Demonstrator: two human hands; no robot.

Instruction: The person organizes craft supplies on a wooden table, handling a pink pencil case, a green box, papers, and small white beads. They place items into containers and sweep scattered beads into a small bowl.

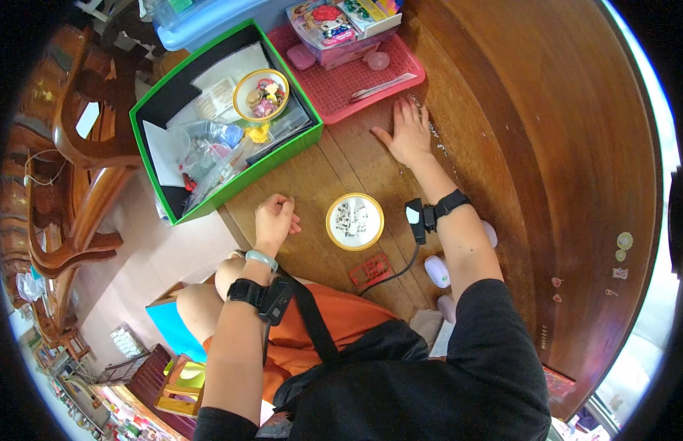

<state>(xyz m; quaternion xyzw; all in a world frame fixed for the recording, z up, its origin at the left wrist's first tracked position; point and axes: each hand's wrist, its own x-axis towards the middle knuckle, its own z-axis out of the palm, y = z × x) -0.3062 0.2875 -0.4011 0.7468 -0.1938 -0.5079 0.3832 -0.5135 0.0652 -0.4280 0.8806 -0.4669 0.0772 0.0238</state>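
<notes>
My right hand [410, 136] lies on the wooden table with its fingers spread, open and palm down. Small whitish beads [435, 134] are scattered in a line along its outer side. My left hand [275, 222] is closed in a loose curl near the table's front edge; whatever may be inside the fingers is hidden. Between the hands and a little nearer to me stands a round white dish [365, 229] with a gold rim. Small black and clear bits, bead-like, lie in it. A red openwork piece [371, 272] rests just in front of the dish.
At the far left stands a green-edged box [238, 184] with bags and a second gold-rimmed dish [242, 92]. Behind my right hand is a pink tray [340, 112] bearing a stacked container [345, 53]. A white-and-purple oval object [437, 271] sits beside my right forearm, near a black cable [409, 268].
</notes>
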